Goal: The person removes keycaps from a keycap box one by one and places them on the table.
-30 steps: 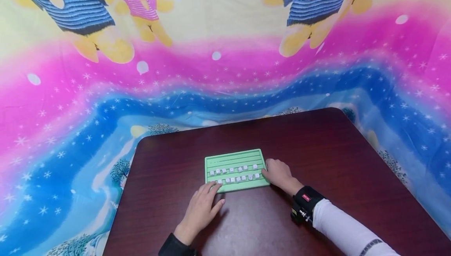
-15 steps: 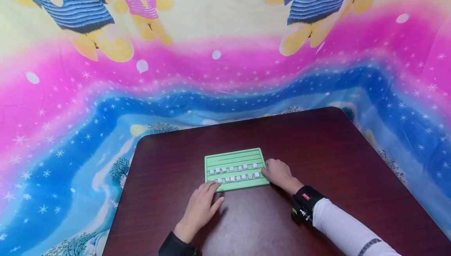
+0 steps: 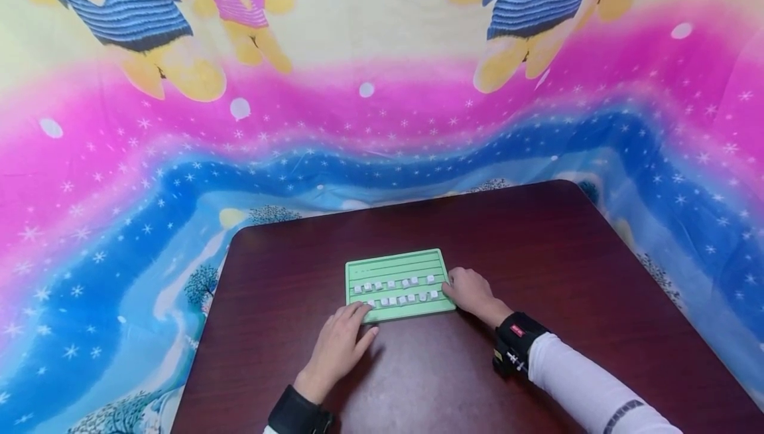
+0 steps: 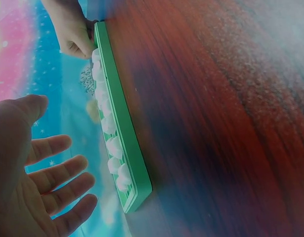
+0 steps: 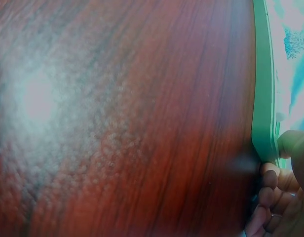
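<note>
A flat green tray (image 3: 396, 267) with ridged rows lies on the table, and several small white cubes (image 3: 392, 301) sit in two rows on it. My right hand (image 3: 470, 289) holds the tray's right edge; in the right wrist view the thumb of the right hand (image 5: 291, 190) is on top and the curled fingers are at the corner below. At the near left corner is my left hand (image 3: 339, 341), its fingers relaxed and spread. In the left wrist view the left hand (image 4: 23, 182) holds nothing, and a gap shows between its fingers and the tray (image 4: 123, 113).
The tray rests on a dark reddish-brown table (image 3: 286, 275) with rounded far corners. Behind the table hangs a cloth (image 3: 370, 122) printed with bears, snowflakes and trees. Black bands sit on both wrists, such as the right wristband (image 3: 520, 338).
</note>
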{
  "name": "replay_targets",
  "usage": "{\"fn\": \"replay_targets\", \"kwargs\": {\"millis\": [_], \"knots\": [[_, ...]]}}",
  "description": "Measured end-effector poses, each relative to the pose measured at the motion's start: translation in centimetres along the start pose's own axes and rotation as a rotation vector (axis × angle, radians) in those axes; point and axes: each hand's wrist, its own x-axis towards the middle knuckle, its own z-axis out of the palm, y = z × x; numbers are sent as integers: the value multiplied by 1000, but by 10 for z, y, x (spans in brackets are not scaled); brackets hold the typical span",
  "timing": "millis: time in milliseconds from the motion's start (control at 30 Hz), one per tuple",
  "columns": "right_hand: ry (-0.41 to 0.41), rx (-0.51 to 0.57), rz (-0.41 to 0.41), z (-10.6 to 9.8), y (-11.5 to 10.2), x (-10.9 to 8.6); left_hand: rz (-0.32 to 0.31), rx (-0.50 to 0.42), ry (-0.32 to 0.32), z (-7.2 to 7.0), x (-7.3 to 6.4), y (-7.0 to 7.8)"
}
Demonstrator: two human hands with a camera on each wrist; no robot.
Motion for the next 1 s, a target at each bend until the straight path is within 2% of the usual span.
{"fn": "replay_targets", "kwargs": {"millis": [533, 800, 1000], "knots": [[-13, 19, -2, -2, 1, 1, -17, -24, 27, 5, 8, -4], [-8, 24, -5, -3, 0, 2, 68, -54, 52, 6, 26, 10], [-16, 17, 4, 0, 2, 2, 107, -40, 37, 9, 39, 26]]}}
